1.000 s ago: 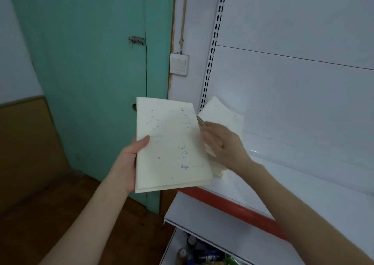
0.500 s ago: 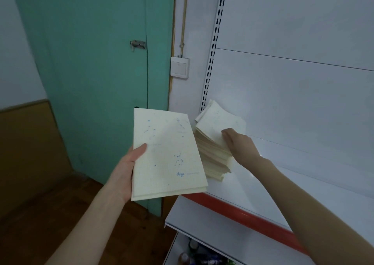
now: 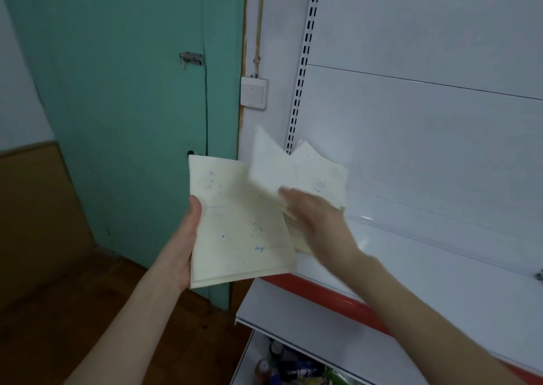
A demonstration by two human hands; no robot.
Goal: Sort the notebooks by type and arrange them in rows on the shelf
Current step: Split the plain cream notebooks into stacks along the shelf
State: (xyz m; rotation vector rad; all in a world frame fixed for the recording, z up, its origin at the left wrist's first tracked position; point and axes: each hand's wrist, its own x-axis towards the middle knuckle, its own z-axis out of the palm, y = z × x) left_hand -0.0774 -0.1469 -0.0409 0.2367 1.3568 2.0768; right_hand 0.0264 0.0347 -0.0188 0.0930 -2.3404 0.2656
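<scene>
Head view, left hand (image 3: 182, 237) clamped on held notebooks (image 3: 238, 226), right hand (image 3: 316, 212) now off stack (image 3: 324, 176), fingers pinching 1 raised notebook (image 3: 269, 161).

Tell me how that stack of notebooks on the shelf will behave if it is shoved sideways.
The stack is loose, with covers fanned at different angles, so it would probably shear and spread rather than move as one block. The shelf looks smooth and glossy, so the bottom notebook likely slides easily.

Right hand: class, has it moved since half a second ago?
Yes. The right hand has shifted left, from right of the shelf's slotted upright to below its foot, nearer the held notebooks.
</scene>
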